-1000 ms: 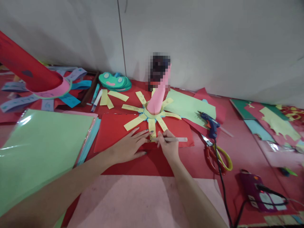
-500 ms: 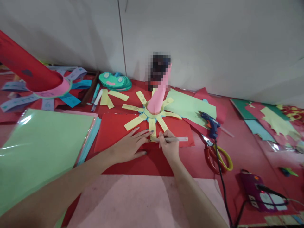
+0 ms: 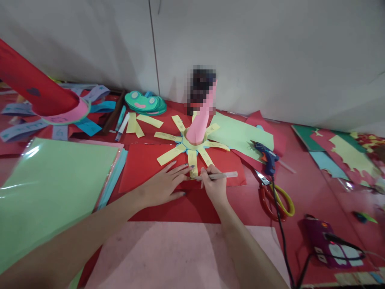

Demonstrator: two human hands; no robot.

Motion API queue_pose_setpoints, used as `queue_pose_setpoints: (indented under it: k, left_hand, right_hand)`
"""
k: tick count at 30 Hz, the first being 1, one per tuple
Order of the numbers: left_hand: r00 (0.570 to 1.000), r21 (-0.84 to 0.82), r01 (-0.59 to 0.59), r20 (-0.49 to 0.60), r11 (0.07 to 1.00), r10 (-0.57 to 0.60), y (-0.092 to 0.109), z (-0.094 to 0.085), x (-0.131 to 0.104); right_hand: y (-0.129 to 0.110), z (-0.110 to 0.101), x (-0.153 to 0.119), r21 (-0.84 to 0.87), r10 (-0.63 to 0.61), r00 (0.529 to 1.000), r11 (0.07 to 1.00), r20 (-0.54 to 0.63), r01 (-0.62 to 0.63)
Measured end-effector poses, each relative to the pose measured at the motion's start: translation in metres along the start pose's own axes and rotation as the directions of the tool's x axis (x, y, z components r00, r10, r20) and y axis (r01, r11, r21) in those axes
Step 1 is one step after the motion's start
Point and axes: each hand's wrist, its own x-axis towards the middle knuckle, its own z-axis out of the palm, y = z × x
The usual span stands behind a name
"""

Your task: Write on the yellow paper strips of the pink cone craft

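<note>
My right hand (image 3: 214, 184) is closed around a pale pen (image 3: 227, 175), its tip at the lower end of a yellow strip (image 3: 192, 160). My left hand (image 3: 164, 184) lies flat with its fingers spread, fingertips at the same strip. That strip is one of several marked yellow strips fanning out from a ring round the base of a pink paper cone (image 3: 200, 126). Beneath them lies a red sheet (image 3: 141, 164). The pen's tip is too small to make out clearly.
At right are a blue glue gun (image 3: 270, 158) with a black cord, scissors (image 3: 276, 200) and a purple box (image 3: 321, 241). Green sheets (image 3: 60, 180) lie left, below a red cone (image 3: 51, 88). Frog cutouts (image 3: 144, 103) sit at the back.
The pen and my right hand have shifted very slightly. Both hands otherwise keep their places.
</note>
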Motion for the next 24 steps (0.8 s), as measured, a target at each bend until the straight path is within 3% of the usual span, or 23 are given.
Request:
queue_pose_setpoints:
  k: [24]
  left_hand:
    - [1.000,-0.003,0.011,0.012,1.000,-0.011,0.0012,-0.0012,0.0004]
  right_hand:
    - [-0.0059,-0.0004,-0.0008,-0.064,-0.027,0.999,0.998,-0.047,0.024]
